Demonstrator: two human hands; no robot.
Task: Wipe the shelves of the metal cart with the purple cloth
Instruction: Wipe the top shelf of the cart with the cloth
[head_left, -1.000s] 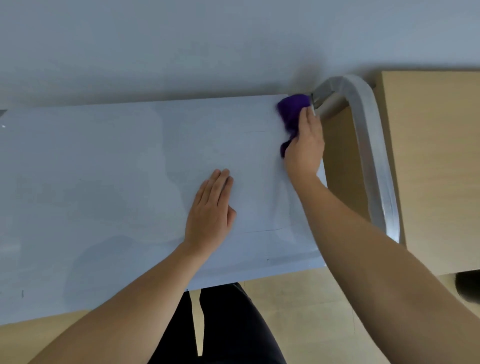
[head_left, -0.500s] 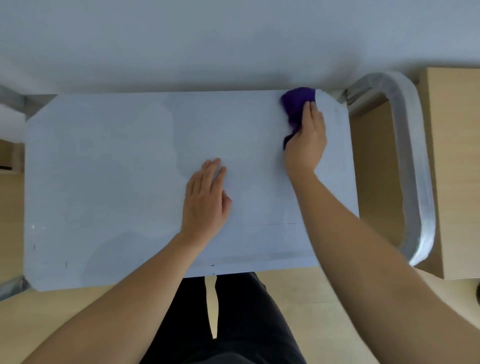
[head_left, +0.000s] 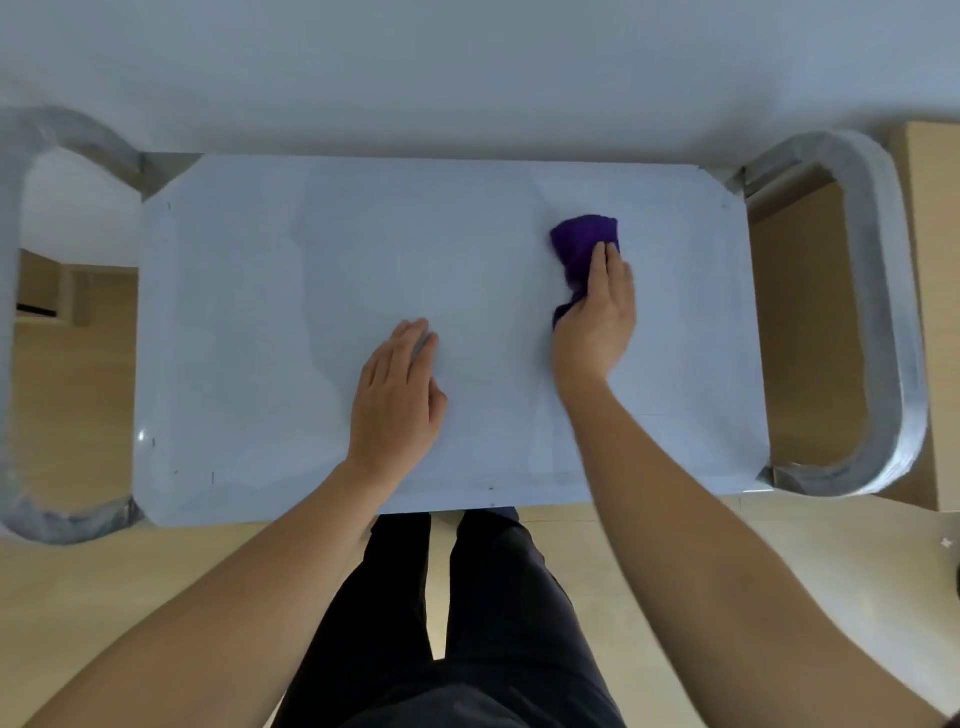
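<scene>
The metal cart's top shelf (head_left: 270, 312) is a pale, flat rectangle seen from above. My right hand (head_left: 597, 322) presses the bunched purple cloth (head_left: 579, 247) onto the shelf right of its middle, a little in from the far edge. The cloth sticks out past my fingertips and along my thumb side. My left hand (head_left: 397, 400) lies flat, palm down, near the middle of the shelf with nothing in it. The lower shelves are hidden under the top one.
Curved metal handles stand at both ends of the cart, the right handle (head_left: 883, 312) and the left handle (head_left: 15, 312). A white wall (head_left: 467, 67) runs behind the cart. A wooden cabinet (head_left: 935, 312) stands at the right. My legs are at the cart's near edge.
My right hand has drawn the cloth from the far right corner towards me and inward. The view has shifted, so the whole shelf and both handles now show. My left hand stays flat.
</scene>
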